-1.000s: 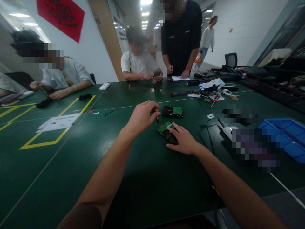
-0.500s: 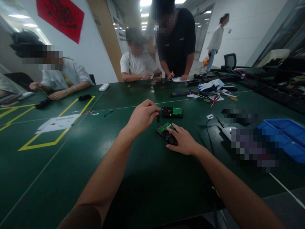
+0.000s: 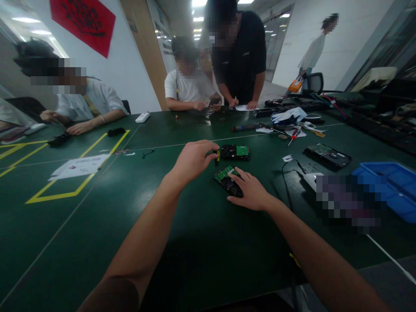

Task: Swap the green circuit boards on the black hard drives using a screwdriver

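The hard drive [image 3: 226,177] lies flat around the middle of the green tabletop [image 3: 97,225], circuit side up: a green board covers its far end and the near end is black metal. It sits skewed to the table's edges. The right hand [image 3: 251,191] rests palm down on its near end, fingers slightly spread and laid flat across the black part, thumb on the tabletop beside it. The left hand [image 3: 193,160] hovers just beyond the drive's far left corner, fingers curled together and pinching a short yellow-and-black screwdriver [image 3: 216,158], tip pointing down; whether the tip touches the drive I cannot tell.

Toward the right edge sits a blue plastic tray [image 3: 391,173], partly blurred out, so I cannot tell what lies in it.

A second hard drive [image 3: 235,152], also board up, lies just behind the screwdriver, apart from the first. A third [image 3: 326,155] lies well to the right, near the tray. A black cable [image 3: 283,173] curls between it and the right hand. Further back, a red-handled screwdriver [image 3: 293,137] lies among scraps of paper. Toward the left edge a yellow tape rectangle [image 3: 78,189] frames a printed sheet [image 3: 79,167]. At the far edge a seated person and a standing person in black bend over a sheet of paper [image 3: 242,107]; another person sits at the left edge.
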